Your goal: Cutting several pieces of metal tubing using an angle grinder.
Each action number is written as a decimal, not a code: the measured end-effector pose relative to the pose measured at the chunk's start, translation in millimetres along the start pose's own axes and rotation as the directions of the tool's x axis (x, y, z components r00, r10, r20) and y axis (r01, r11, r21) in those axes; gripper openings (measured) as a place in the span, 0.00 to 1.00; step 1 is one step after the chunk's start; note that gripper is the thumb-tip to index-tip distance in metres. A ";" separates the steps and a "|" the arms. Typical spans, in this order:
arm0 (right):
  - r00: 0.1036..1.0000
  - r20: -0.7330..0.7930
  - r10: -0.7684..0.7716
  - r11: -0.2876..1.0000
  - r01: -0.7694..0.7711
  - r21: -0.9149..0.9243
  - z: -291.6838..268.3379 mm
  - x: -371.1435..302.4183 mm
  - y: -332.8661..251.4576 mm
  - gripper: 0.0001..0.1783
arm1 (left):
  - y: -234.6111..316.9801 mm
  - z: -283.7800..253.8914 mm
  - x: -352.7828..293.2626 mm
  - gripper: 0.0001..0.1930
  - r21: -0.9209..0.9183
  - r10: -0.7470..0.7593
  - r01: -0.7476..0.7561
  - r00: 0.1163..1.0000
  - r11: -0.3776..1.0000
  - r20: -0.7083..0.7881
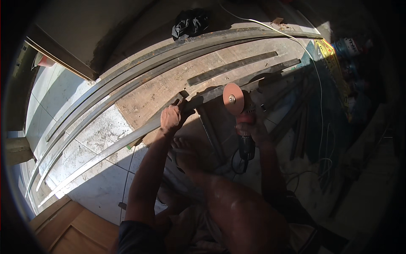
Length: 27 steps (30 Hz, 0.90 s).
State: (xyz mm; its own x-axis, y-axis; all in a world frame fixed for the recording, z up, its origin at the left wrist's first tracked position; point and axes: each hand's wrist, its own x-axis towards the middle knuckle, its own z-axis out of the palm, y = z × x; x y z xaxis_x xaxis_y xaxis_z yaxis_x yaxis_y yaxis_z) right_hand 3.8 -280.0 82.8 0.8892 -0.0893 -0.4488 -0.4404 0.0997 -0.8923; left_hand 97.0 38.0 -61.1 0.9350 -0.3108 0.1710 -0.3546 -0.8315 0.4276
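My right hand is wrapped round the body of an angle grinder, red toward its head and black at the back. Its reddish-brown disc faces up, over the dark part of a long metal bar. That bar slants from the lower left up to the right. My left hand grips it around mid-length, fingers curled over its far side and partly hidden. Just beyond those fingers, a short dark metal piece touches or lies close to the bar; shadow hides which.
Several long metal bars run along the far side. A short dark bar lies on the brown board. A white cable crosses at right. My foot stands near the bar. A wooden panel is lower left.
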 end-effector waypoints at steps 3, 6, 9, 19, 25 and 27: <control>0.997 0.071 -0.018 0.984 0.030 -0.175 -8.6 5.5 8.4 0.28 | -8.9 22.3 -3.5 0.09 -0.001 -0.071 0.072 0.988 0.997 0.136; 0.992 0.120 0.042 0.997 -0.035 -0.065 -12.9 17.5 16.5 0.29 | -12.2 34.6 -13.2 0.10 -0.175 -0.130 0.149 0.985 0.973 0.111; 0.987 0.105 0.122 0.991 -0.114 -0.075 -17.3 36.2 21.6 0.29 | -8.3 45.0 -28.1 0.11 -0.094 -0.124 0.126 0.992 0.988 0.025; 0.979 0.134 0.154 0.978 -0.132 -0.162 -22.8 53.1 32.4 0.28 | -1.3 50.1 -35.8 0.12 0.054 -0.116 0.126 0.979 0.990 -0.169; 0.978 0.123 0.171 0.971 -0.145 -0.192 -19.1 51.6 31.9 0.28 | -6.3 60.0 -35.9 0.11 0.063 -0.146 0.155 0.980 0.986 -0.133; 0.981 0.105 0.165 0.969 -0.141 -0.204 -18.3 52.0 32.4 0.29 | -7.3 60.8 -36.1 0.11 0.073 -0.138 0.151 0.977 0.986 -0.160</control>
State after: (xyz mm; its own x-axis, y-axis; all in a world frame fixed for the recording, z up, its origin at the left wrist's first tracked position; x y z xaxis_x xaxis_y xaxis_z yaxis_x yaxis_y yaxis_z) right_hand 33.5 -299.5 29.7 0.8125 0.0326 -0.5820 -0.5773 -0.0932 -0.8112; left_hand 66.4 27.2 -124.3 0.9613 -0.1155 0.2499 -0.2077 -0.9002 0.3827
